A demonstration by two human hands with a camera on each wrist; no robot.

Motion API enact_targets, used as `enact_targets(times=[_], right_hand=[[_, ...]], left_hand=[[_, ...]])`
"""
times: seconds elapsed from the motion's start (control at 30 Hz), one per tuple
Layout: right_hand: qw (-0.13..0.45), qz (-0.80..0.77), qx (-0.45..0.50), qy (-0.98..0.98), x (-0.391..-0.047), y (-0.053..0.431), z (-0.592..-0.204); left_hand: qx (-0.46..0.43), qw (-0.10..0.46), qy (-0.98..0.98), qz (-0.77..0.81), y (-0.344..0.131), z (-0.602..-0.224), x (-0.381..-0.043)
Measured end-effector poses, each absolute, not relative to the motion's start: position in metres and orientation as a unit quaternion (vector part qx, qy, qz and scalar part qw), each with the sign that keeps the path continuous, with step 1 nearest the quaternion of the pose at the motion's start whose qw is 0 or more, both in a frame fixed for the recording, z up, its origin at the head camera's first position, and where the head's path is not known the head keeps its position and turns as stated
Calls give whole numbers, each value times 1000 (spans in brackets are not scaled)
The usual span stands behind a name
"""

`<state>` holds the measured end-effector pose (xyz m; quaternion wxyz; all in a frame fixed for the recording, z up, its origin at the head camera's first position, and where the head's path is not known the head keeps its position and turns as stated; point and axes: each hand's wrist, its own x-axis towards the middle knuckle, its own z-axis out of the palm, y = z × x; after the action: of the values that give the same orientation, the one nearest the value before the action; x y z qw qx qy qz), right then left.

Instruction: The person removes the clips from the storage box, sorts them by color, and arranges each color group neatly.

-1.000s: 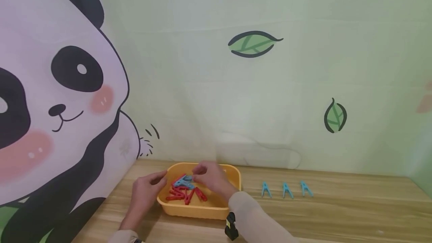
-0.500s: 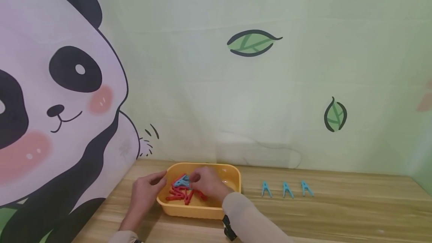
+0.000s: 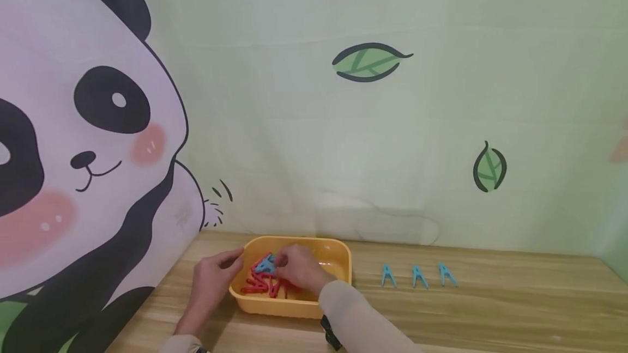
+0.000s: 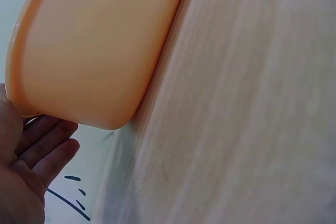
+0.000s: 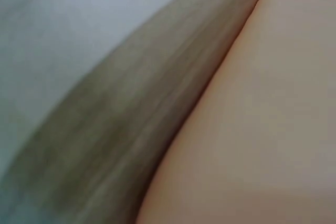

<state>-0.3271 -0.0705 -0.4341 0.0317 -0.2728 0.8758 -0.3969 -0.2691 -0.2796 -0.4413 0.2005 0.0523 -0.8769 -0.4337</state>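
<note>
A yellow plastic basket (image 3: 275, 308) stands on the table, holding several red clothespins (image 3: 255, 287) and blue clothespins (image 3: 265, 265) heaped toward its left side. My left hand (image 3: 216, 282) holds the basket's left end at the rim; in the left wrist view its fingers (image 4: 55, 158) lie along the outside of the wall. Inside the basket, my right hand (image 3: 301, 268) reaches down with its fingertips at the right edge of the heap, beside the blue clothespins. Whether it pinches one is hidden. The right wrist view shows only the basket's outer wall (image 5: 252, 129) up close.
Three light blue clothespins (image 3: 417, 277) lie apart in a row on the wooden table (image 3: 490, 315), right of the basket. Behind the table hangs a pale green cloth (image 3: 275, 151) printed with a panda and leaves.
My right hand has moved slightly left and lower into the basket, and the clothespins at its fingertips have shifted a little. The left hand stays at the rim.
</note>
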Motion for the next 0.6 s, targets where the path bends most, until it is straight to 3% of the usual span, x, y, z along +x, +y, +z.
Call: enact_targets(times=[0.33, 0.6], right_hand=[[55, -428, -245, 868, -323, -67, -428], [21, -448, -274, 851, -317, -58, -416]], left_hand=[[56, 191, -873, -446, -281, -441, -269], [51, 210, -868, -447, -281, -444, -269]])
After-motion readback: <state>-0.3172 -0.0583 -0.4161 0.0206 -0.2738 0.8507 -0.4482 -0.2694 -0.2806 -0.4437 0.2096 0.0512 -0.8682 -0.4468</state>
